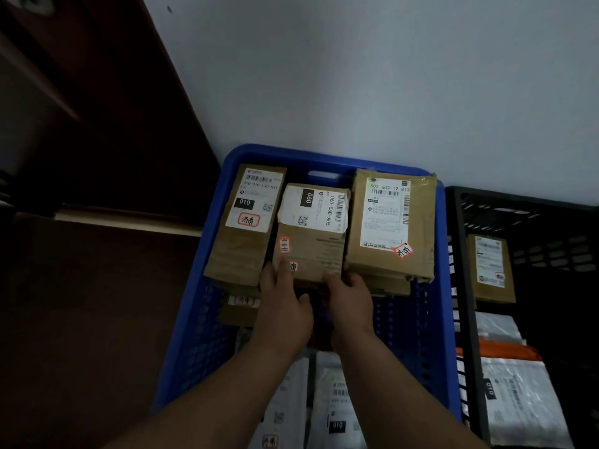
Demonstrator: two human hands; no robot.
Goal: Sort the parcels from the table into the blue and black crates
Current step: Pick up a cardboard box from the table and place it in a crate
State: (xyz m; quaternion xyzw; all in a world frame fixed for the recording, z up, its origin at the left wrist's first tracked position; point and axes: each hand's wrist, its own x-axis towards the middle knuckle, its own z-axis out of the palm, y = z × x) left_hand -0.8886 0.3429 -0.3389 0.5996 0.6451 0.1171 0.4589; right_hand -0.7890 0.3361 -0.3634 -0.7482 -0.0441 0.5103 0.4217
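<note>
My left hand [281,303] and my right hand [348,301] both grasp the near end of the middle box [311,234], a brown carton with a white label reading 060; my left fingers lie over its near left corner and my right fingers curl round its near right corner. The box sits inside the blue crate [434,306], toward the far wall of it, wedged between two other cartons: the left box [241,241] with a 010 label touches it on one side, and the large right box [390,228] presses close on the other, so there is little room for my fingers at either corner. Under these cartons I see the edges of more brown parcels, and nearer to me, beneath my forearms, lie white mailer bags [334,413]. Just right of the blue crate stands the black crate [466,286], their rims side by side. It holds a small brown parcel [491,270] at the far end and grey and orange mailers [515,393] nearer. A pale wall [356,76] rises behind both crates, with dark wooden furniture [81,124] to the left.
</note>
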